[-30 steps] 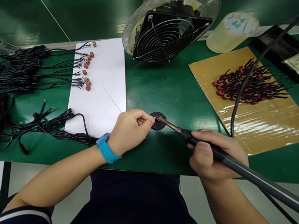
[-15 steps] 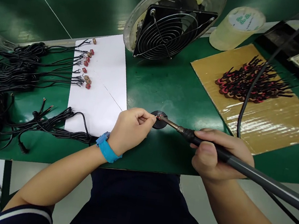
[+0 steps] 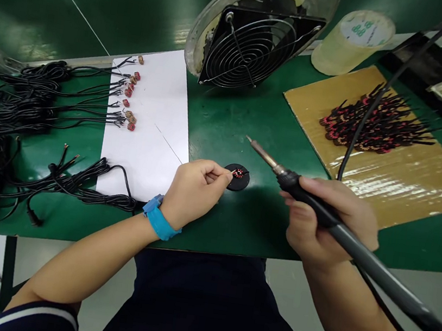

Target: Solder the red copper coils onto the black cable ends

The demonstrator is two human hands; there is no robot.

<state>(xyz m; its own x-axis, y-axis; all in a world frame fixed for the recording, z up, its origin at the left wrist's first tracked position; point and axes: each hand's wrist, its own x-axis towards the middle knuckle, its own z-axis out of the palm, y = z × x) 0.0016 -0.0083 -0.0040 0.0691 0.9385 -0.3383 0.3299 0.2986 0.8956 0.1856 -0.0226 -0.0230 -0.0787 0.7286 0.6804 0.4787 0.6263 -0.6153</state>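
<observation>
My left hand (image 3: 199, 190), with a blue wristband, is closed in a pinch beside a small round black pad (image 3: 243, 186). A thin length of solder wire (image 3: 168, 143) runs out from behind this hand over the white paper. On the pad sits a small ring-shaped coil (image 3: 238, 173) with reddish windings, right at my left fingertips. My right hand (image 3: 330, 222) is wrapped round the dark handle of a soldering iron (image 3: 265, 155). Its metal tip is in the air above and to the right of the pad, apart from the coil.
A fan with a wire guard (image 3: 248, 49) faces the work spot from behind. Black cables (image 3: 28, 100) with small coils at their ends reach onto white paper (image 3: 142, 171) at left. At right, many coils (image 3: 375, 121) lie on brown cardboard (image 3: 400, 204), near a yellowish tape roll (image 3: 351, 41).
The soldering iron's tip has lifted off the coil and moved up and slightly right with my right hand. My left hand has stayed nearly in place.
</observation>
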